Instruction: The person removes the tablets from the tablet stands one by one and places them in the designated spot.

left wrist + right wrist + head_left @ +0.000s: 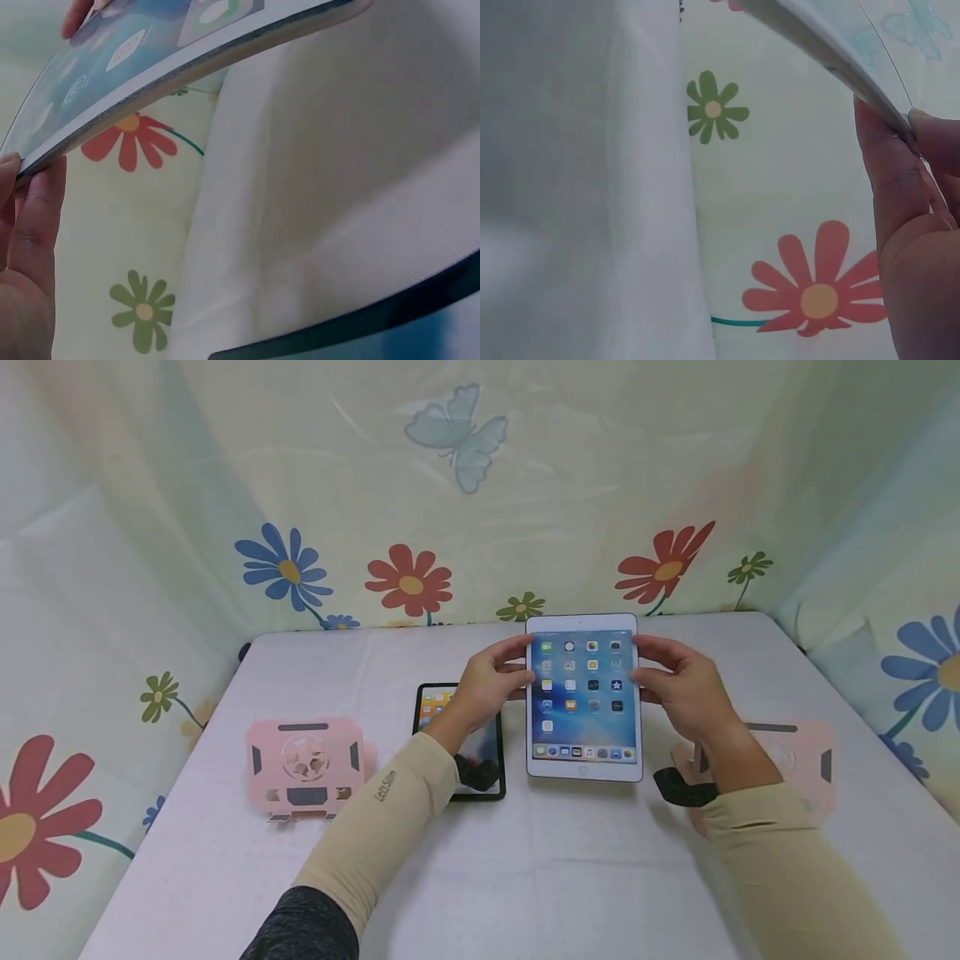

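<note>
A white tablet (583, 697) with a lit screen of app icons is held upright above the table, a home button at its lower edge. My left hand (486, 681) pinches its left edge, thumb in front and fingers behind. On the opposite edge my right hand (678, 681) grips it the same way. In the left wrist view the tablet (150, 82) shows its thin side between thumb and fingers. The right wrist view shows the tablet's edge (817, 45) in the right hand (922, 217). A second, black-framed tablet (491, 743) lies on the table, partly hidden by my left arm.
A pink stand-like holder (303, 764) with grey pads and a round cutout is at the left of the white-covered table (525, 893). Another pink holder (806, 760) sits at the right, partly behind my right wrist. A flowered curtain (570, 485) surrounds the back and sides.
</note>
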The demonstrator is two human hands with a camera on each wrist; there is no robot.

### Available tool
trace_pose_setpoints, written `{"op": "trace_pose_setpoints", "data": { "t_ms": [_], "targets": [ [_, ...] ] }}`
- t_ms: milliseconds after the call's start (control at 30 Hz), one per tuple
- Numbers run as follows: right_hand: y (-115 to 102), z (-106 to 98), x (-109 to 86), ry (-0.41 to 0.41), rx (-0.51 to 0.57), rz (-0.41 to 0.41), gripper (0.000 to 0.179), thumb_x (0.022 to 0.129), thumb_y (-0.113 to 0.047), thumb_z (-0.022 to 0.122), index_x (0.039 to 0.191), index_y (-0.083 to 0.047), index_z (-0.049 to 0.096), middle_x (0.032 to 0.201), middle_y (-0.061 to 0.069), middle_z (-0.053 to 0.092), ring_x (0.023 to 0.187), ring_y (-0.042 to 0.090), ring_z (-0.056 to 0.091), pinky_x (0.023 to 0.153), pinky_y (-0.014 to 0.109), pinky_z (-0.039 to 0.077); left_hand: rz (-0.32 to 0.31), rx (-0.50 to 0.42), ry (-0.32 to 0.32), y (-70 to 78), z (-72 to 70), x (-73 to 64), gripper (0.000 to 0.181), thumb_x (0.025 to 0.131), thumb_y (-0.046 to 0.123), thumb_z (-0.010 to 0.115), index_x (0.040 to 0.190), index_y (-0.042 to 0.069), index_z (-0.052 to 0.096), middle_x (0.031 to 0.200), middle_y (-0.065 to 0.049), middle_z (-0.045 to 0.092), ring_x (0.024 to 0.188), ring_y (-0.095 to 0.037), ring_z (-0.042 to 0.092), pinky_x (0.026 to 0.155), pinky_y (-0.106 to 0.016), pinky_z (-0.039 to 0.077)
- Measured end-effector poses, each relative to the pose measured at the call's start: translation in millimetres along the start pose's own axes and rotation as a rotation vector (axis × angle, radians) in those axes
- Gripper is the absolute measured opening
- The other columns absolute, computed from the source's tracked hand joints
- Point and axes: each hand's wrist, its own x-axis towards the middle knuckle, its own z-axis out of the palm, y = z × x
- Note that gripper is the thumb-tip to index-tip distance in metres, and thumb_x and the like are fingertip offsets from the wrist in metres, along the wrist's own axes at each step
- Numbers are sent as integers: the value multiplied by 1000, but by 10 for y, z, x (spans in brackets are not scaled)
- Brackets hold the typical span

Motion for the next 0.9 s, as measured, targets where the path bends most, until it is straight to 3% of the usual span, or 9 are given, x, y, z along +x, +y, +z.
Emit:
{"op": "trace_pose_setpoints", "data": {
  "t_ms": [300,500,700,900],
  "targets": [
    [35,146,-5,-8,0,20,49,104,-16,55,152,-8,43,149,18,44,113,24,61,90,26,52,-31,-28,14,-71,-87,-40,52,94,0,68,139,23,60,130,1,60,109,-19,63,85,-34,57],
    [87,209,8,-28,39,32,49,104,-13,55,151,-7,43,148,17,43,111,22,61,88,22,52,-39,-35,24,-128,-124,-58,51,94,-3,67,139,19,60,130,-1,60,109,-19,64,85,-35,57],
    [136,257,29,-57,48,87,54,102,-15,60,152,-10,42,151,15,42,120,30,58,89,22,52,-60,-23,25,-187,-150,-85,51,94,-3,66,140,18,59,131,-2,60,110,-19,64,85,-34,57],
    [166,304,37,-83,43,64,61,98,-10,66,153,-7,39,152,18,41,123,37,56,86,20,52,-70,14,40,-240,-172,-102,50,94,-2,67,139,19,60,131,-1,60,110,-19,63,86,-33,57]
  ]
}}
